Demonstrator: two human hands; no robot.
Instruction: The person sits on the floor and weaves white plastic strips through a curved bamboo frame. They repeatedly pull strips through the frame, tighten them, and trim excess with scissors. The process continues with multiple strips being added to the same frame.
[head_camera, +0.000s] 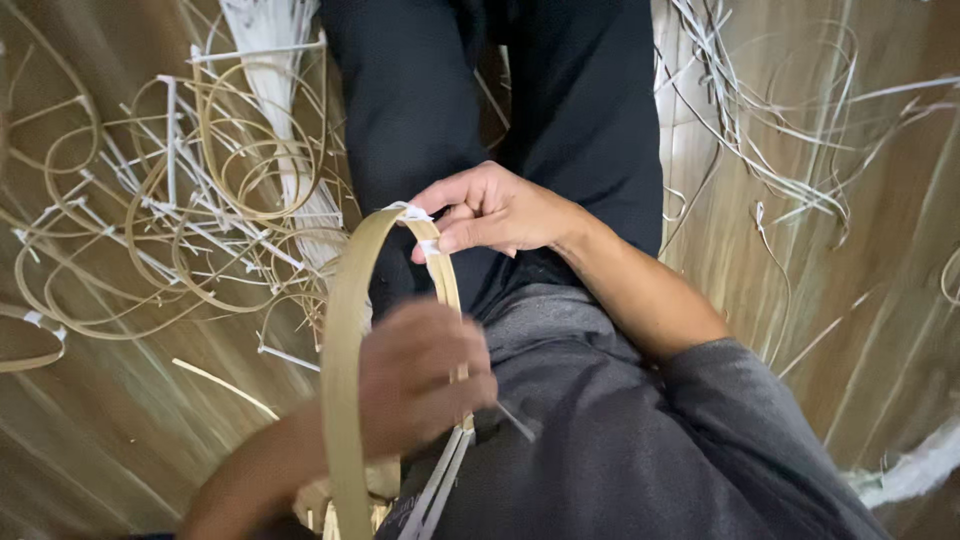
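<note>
Bending in a tall arc through the lower middle of the frame, the bamboo strip hoop (345, 330) looks light, thin and springy: stiff along its flat width yet ready to flex, and likely to snap back open if let go. Its surface seems smooth, and its edges may be sharp, so a flat pinch across the broad face looks like the surest hold, close to the place where the ends meet. That joint sits at the top of the arc, wrapped in a white binding strip (415, 214), and it is probably the weakest spot.

At the centre of the frame the right hand (490, 210) comes in from the lower right, forearm slanting up, wrist a little bent, its fingers (455, 240) pinched on the white binding at the joint. Below it, the left hand (420, 375) is blurred, back toward the camera, curled shut around the right-hand side of the hoop, where more white strips (440, 485) trail down to the bottom edge.

Behind the hands are the person's dark trousers (560, 110) and grey sleeve (700, 440). On the wooden floor (880, 300) at the upper left lies a loose tangle of bamboo hoops and white offcuts (190, 210); thinner pale strands (770, 130) scatter across the upper right.
</note>
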